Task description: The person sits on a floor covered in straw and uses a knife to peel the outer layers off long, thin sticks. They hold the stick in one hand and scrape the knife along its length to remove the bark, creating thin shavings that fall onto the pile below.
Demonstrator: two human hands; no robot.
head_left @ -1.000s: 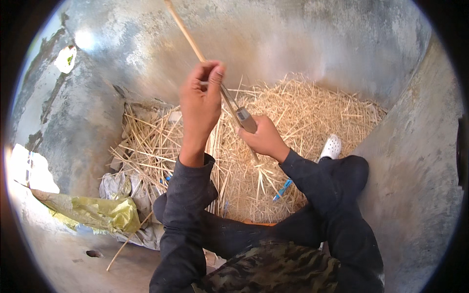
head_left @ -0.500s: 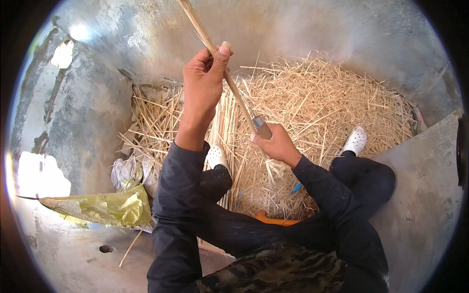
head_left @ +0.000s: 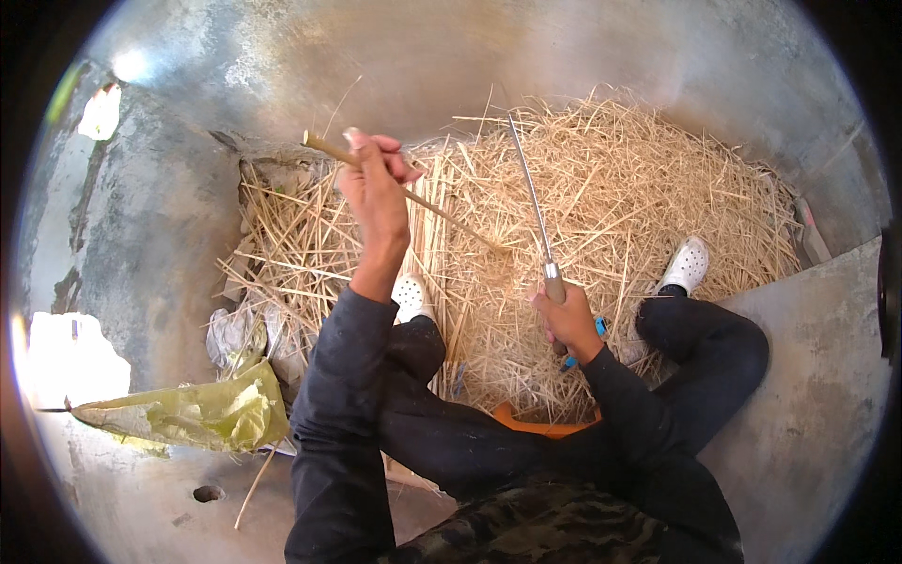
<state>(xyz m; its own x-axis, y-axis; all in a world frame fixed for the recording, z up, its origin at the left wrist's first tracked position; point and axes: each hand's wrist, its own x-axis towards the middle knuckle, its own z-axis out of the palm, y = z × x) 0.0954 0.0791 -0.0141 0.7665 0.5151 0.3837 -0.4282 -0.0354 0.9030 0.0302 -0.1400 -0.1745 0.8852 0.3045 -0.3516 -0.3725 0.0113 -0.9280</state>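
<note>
Stick [head_left: 329, 147] thin, tan; knife [head_left: 551, 270] long, slim w/ brn handle [head_left: 556, 289].

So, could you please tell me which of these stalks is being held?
The stalk slanting through the left hand, one end pointing upper left; the other stalks lie ungripped beneath.

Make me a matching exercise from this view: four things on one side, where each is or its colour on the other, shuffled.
Things
1. Long-bladed knife
2. Thin stick
3. Shoe on the right foot
4. Crumpled sheet

Places and colours
A. White
B. In the left hand
C. Yellow-green
D. In the right hand

Right pairs: 1-D, 2-B, 3-A, 4-C.
</note>
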